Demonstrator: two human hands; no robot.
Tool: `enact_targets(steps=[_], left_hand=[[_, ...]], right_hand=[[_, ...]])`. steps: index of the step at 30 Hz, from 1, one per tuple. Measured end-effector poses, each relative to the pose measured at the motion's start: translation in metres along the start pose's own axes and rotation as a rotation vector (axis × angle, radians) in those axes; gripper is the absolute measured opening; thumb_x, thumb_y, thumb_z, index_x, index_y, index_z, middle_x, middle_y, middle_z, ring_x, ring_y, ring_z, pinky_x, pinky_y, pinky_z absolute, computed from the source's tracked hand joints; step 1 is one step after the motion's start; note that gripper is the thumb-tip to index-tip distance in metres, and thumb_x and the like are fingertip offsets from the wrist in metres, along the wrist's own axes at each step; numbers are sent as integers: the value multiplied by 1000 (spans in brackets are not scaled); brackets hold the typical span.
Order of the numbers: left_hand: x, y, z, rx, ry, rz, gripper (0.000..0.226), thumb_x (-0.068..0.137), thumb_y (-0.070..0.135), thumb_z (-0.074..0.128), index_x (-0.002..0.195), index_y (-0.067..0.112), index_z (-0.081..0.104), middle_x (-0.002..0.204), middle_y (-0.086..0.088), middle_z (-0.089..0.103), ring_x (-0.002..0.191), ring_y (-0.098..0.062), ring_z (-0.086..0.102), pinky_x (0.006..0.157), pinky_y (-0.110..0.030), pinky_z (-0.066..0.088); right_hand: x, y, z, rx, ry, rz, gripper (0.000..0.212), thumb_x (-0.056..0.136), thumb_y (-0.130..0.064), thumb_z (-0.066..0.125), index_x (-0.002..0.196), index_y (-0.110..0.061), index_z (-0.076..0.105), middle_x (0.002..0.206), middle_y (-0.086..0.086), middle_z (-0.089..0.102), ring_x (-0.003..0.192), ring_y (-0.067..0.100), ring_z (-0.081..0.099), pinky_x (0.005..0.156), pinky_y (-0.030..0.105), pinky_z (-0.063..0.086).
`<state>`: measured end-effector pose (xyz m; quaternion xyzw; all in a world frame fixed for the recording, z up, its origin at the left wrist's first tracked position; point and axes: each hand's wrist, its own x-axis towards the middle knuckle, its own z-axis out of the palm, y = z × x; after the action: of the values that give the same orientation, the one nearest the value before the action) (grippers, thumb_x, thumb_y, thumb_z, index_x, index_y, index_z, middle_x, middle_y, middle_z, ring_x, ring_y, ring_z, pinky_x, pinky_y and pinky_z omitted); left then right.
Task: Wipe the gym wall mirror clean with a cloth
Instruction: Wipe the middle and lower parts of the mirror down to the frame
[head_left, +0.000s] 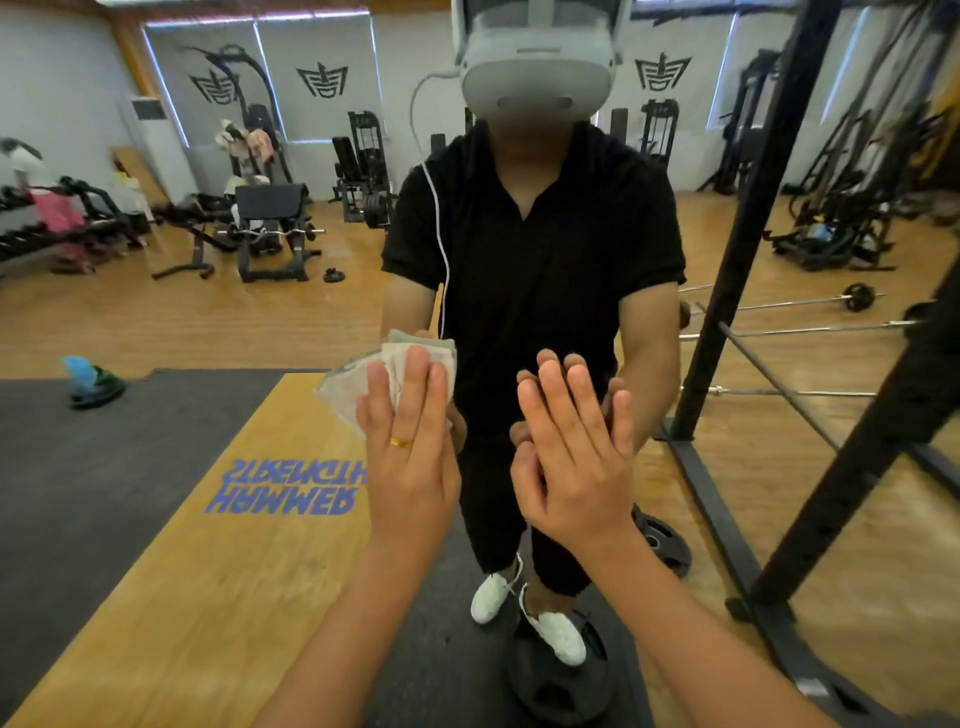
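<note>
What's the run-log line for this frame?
step: cloth on mirror | left hand: fingers straight, presses cloth to mirror | right hand: flat against mirror, no cloth

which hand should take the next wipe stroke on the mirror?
Left. The left hand presses the cloth flat against the mirror with straight fingers. The right hand lies bare on the glass beside it and holds nothing.

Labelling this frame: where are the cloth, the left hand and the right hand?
cloth (347, 394): head view, its bare left corner.
left hand (413, 467): head view, back of hand.
right hand (576, 467): head view, back of hand.
</note>
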<state>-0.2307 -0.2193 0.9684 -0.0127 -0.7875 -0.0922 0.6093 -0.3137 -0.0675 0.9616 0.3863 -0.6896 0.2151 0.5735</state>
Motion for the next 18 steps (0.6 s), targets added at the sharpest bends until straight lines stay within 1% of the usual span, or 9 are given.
enact_targets(steps=[2,5,8,9,11,13,15,16,18], left_hand=[[-21,-9,5,24,-10,62,54,113,9,28,165,18,16,173,9,4,160,-26,-2,126,-54,12],[-58,-13,5,20,-67,65,54,113,8,26,165,20,15,174,8,3,160,-27,-1,126,-53,15],[-62,-9,6,-21,-70,37,61,110,5,27,166,23,10,173,11,1,160,-26,-4,130,-48,6],[-54,-5,6,-53,-74,18,62,110,5,29,166,22,11,173,13,0,160,-25,-5,130,-46,3],[-32,3,2,-117,-85,3,59,108,3,33,163,16,19,173,14,0,160,-23,-7,130,-45,0],[-9,4,1,-137,-81,28,58,103,-2,37,159,9,25,173,8,9,160,-21,-6,130,-44,1],[-1,-2,3,-85,-67,81,59,103,-4,40,159,8,27,168,-6,26,160,-22,-2,130,-46,5],[-5,-5,5,-38,-54,117,57,104,-4,40,159,8,28,165,-10,31,160,-24,1,129,-47,9],[-26,-13,7,8,-51,142,57,105,-3,41,159,9,27,165,-10,31,160,-25,4,129,-48,12]], right_hand=[[2,0,1,6,4,15,59,97,-21,50,154,-9,41,162,12,35,157,26,21,128,50,8],[-1,-5,1,-3,5,30,59,97,-19,50,154,-8,43,162,13,35,156,27,23,128,51,9],[-2,-5,1,-41,4,28,60,96,-19,51,155,-7,43,163,13,35,155,28,24,128,51,9],[-1,-4,1,-53,7,34,60,97,-19,50,155,-7,42,163,13,34,156,28,23,128,51,9],[-2,-6,0,-50,2,44,58,99,-20,46,156,-8,40,164,13,33,156,27,21,128,51,9],[-2,-6,-3,-47,-15,46,58,100,-21,44,157,-9,37,165,12,31,157,26,18,128,51,8],[-1,-5,-6,-49,-47,39,59,100,-21,45,158,-10,35,165,13,31,158,25,16,128,50,7],[-1,-5,-8,-47,-69,36,60,100,-21,46,158,-10,33,166,14,30,158,25,14,128,50,6],[1,-6,-14,-34,-120,46,63,100,-19,50,160,-10,31,167,14,27,159,25,10,128,51,5]])
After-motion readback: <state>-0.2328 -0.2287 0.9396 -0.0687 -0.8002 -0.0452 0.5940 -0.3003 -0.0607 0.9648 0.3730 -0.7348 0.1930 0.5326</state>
